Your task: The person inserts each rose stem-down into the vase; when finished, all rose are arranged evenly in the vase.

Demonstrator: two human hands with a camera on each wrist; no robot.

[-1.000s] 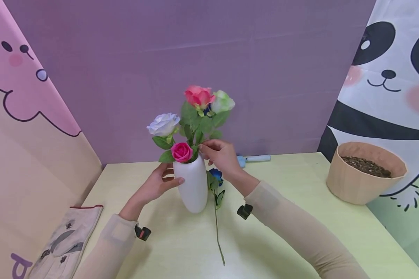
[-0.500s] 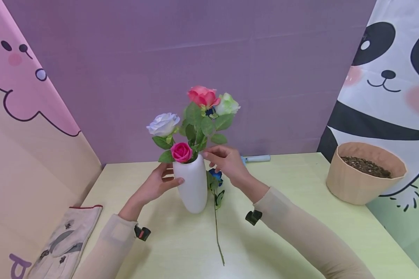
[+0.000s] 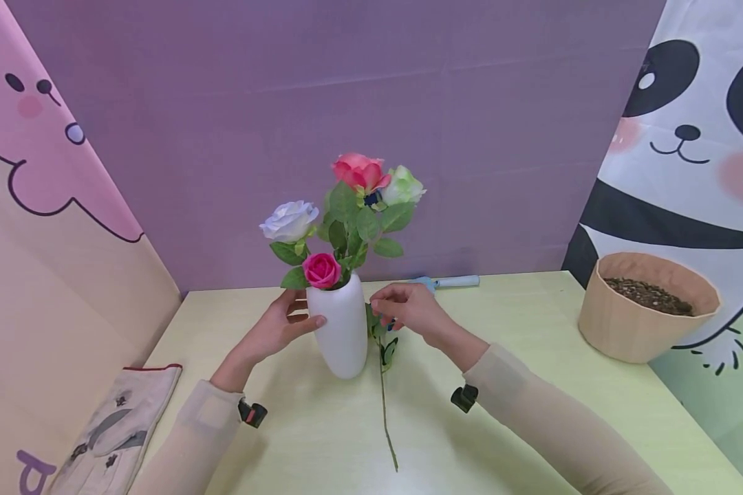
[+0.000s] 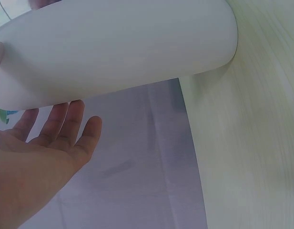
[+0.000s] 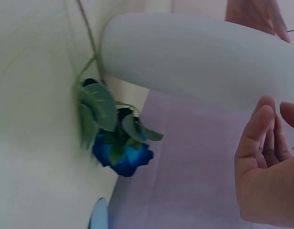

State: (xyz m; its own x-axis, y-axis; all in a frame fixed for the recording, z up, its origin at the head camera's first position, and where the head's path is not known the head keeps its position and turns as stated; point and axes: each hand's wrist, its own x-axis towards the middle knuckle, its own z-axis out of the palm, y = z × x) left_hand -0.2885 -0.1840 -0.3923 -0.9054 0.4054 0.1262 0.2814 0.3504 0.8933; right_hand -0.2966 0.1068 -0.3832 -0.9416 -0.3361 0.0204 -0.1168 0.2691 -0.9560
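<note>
A white vase (image 3: pixel 342 337) stands upright on the table. My left hand (image 3: pixel 275 328) holds its left side, thumb in front and fingers behind. The vase carries a coral rose (image 3: pixel 359 172), a pale green rose (image 3: pixel 404 185), a whitish-lilac rose (image 3: pixel 289 221) and a pink rose (image 3: pixel 322 270); a dark blue bit shows beneath the coral one. My right hand (image 3: pixel 413 309), fingers loosely bent and holding nothing, hovers just right of the vase. It partly covers a blue rose (image 5: pixel 127 157) lying on the table, whose long stem (image 3: pixel 384 412) points toward me.
A tan pot (image 3: pixel 616 326) with dark soil stands at the right edge. Behind my right hand lies a tool with a light blue handle (image 3: pixel 458 281). A pale cloth item with red edging (image 3: pixel 114 430) lies at the left. A purple backdrop (image 3: pixel 501 151) rises behind the table.
My right hand has let go at the vase's mouth and moved down and right, over the blue rose. The coral and pale green roses shifted slightly right. My left hand stays put.
</note>
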